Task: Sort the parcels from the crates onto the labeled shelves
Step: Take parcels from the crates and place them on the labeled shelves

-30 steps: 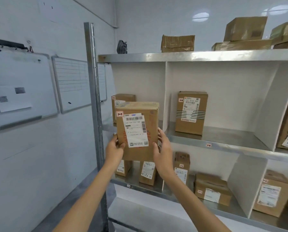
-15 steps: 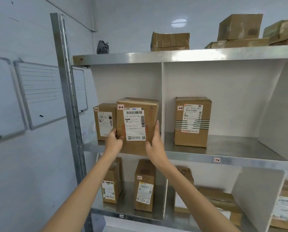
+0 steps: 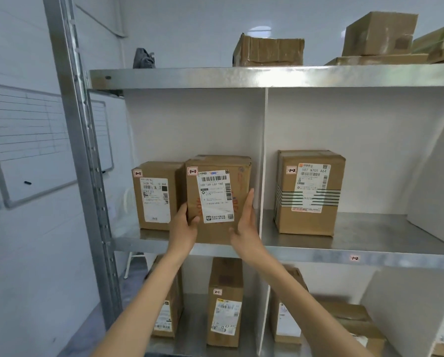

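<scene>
A brown cardboard parcel (image 3: 215,197) with a white shipping label and a red "1-1" tag stands upright at the front of the left compartment of the middle metal shelf (image 3: 306,251). My left hand (image 3: 183,229) grips its lower left edge, thumb on the front face. My right hand (image 3: 245,228) lies flat against its right side with straight fingers, close to the white divider (image 3: 263,150). Just left of it and slightly further back stands another parcel tagged "1-1" (image 3: 155,197).
A striped parcel tagged "1-2" (image 3: 309,194) stands in the compartment to the right. Several parcels (image 3: 224,305) fill the shelf below, and more boxes (image 3: 267,50) sit on top. A steel upright (image 3: 79,150) frames the left side, with a whiteboard (image 3: 35,140) on the wall beyond.
Both hands carried the parcel up and forward into the left compartment, beside the other "1-1" box. The view has moved closer to the shelf.
</scene>
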